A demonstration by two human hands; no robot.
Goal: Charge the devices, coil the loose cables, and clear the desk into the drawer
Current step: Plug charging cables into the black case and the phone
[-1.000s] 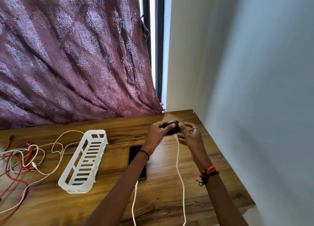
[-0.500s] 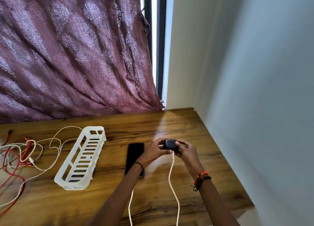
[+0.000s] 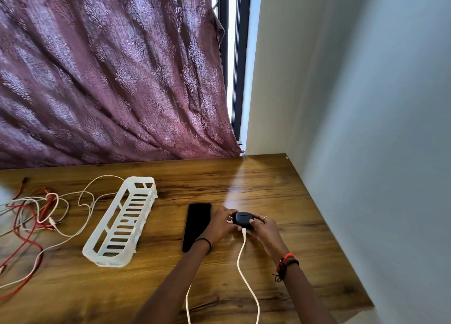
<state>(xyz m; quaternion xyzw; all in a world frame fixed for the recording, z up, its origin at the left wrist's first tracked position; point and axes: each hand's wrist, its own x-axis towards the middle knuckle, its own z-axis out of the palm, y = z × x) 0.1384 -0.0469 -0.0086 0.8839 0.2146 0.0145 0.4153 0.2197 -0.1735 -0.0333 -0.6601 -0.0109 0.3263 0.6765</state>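
A small dark earbud case (image 3: pixel 242 219) sits low over the wooden desk (image 3: pixel 268 184), held between both hands. My left hand (image 3: pixel 220 222) grips its left side and my right hand (image 3: pixel 264 228) grips its right side. A white cable (image 3: pixel 244 270) is plugged into the case's near edge and runs down toward me. A black phone (image 3: pixel 197 226) lies face up just left of my left hand, with a second white cable (image 3: pixel 187 304) running out from under my left forearm. A tangle of loose red and white cables (image 3: pixel 36 216) lies at the desk's left end.
A white slotted plastic basket (image 3: pixel 122 221) lies on the desk between the tangle and the phone. A purple patterned curtain (image 3: pixel 109 79) hangs behind the desk. A pale wall (image 3: pixel 366 153) borders the desk's right edge.
Both hands have brought the earbud case down and toward me, from raised over the far desk to just above the surface beside the phone. The cable stays plugged in.
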